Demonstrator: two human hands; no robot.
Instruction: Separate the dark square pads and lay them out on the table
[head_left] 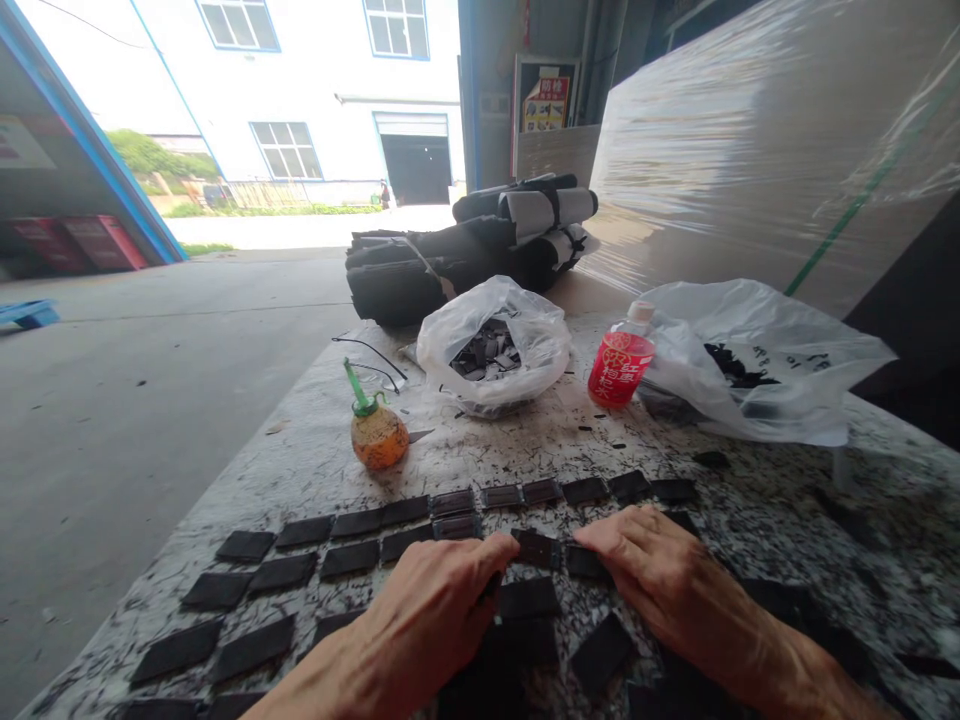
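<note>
Rows of flat black rectangular pieces lie on the speckled tabletop in front of me. My left hand (pixel 442 600) is closed with its fingers curled, and its fingertips meet the left edge of one dark piece (pixel 535 548). A bit of something dark shows under those fingers, too hidden to name. To the right, my right hand (pixel 667 570) bends over another black piece (pixel 586 563), fingers drawn together and fingertips at its upper edge. What the right fingers may hold is hidden. Between my forearms lie a tilted black piece (pixel 602 652) and more dark pieces in shadow.
Beyond the rows stand an oil bottle (pixel 379 436) with a green spout, a plastic bag (pixel 435 345) of dark scraps, a red-labelled drink bottle (pixel 619 365) and another plastic bag (pixel 795 400). Black rolls (pixel 435 265) lie behind. A wrapped stack (pixel 720 150) rises at right.
</note>
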